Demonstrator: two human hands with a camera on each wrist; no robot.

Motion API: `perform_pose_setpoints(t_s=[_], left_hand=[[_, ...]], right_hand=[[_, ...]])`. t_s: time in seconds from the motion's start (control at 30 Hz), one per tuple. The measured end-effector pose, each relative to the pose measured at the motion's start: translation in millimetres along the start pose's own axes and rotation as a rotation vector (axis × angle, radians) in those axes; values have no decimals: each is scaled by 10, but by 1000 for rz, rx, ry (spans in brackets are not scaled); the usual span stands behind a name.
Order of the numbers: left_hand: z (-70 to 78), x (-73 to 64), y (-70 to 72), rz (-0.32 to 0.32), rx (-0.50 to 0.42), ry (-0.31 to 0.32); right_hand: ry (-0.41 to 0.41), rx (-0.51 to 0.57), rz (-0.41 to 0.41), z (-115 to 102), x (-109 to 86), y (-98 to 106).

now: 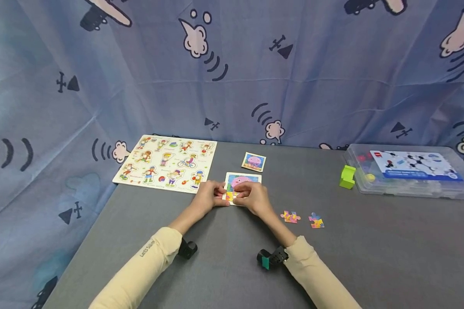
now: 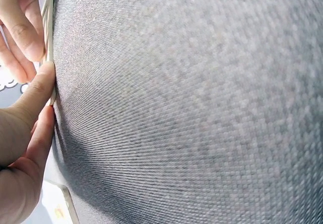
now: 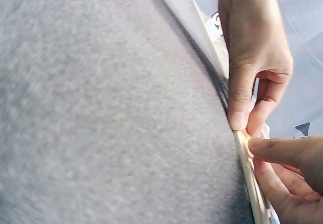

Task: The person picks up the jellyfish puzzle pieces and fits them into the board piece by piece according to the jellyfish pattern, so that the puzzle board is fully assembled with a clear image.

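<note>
A small framed jigsaw puzzle (image 1: 232,177) with a pink figure on a blue ground lies on the table between both hands. At its lower left corner my left hand (image 1: 209,195) grips the frame, thumb along the near edge. My right hand (image 1: 255,198) reaches over the puzzle's right side, thumb and forefinger together at a yellow jigsaw piece (image 1: 229,196) in the lower part. The fingers hide much of that piece. From the right wrist view, the right thumb tip meets the puzzle's frame (image 3: 246,166) close to the left fingertips.
Two loose jigsaw pieces, one pink and yellow (image 1: 291,216), another with some blue (image 1: 316,220), lie to the right. Behind the puzzle is a small picture card (image 1: 254,162). A figure board (image 1: 164,163) lies left; a green block (image 1: 347,177) and clear plastic case (image 1: 410,171) stand right.
</note>
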State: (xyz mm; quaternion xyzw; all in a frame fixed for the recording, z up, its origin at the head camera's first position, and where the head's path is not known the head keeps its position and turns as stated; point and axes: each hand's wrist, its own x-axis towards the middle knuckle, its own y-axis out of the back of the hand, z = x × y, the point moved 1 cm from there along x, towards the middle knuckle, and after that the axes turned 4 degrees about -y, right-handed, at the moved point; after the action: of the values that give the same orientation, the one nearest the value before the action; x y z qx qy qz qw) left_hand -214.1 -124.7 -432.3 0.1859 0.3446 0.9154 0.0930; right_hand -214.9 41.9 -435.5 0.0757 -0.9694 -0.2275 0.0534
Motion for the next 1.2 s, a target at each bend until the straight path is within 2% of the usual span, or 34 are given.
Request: perform_pose_setpoints(t_s=[0.1, 0.37, 0.53, 0.7, 0.87, 1.2], left_hand=[[16, 0, 4, -1, -2, -12], [30, -9, 9, 1, -16, -6], [-3, 0, 2, 10, -7, -14], [-44, 2, -13, 7, -10, -4], [-43, 5, -28, 9, -12, 14], [-1, -3, -36, 14, 5, 19]], right_hand=[[-9, 13, 6, -2, 5, 17], [5, 132, 28, -17, 22, -87], [15, 148, 51, 3, 31, -118], [24, 269, 32, 60, 27, -91], [22, 355, -15, 98, -37, 76], [-4, 277, -20, 261, -298, 613]])
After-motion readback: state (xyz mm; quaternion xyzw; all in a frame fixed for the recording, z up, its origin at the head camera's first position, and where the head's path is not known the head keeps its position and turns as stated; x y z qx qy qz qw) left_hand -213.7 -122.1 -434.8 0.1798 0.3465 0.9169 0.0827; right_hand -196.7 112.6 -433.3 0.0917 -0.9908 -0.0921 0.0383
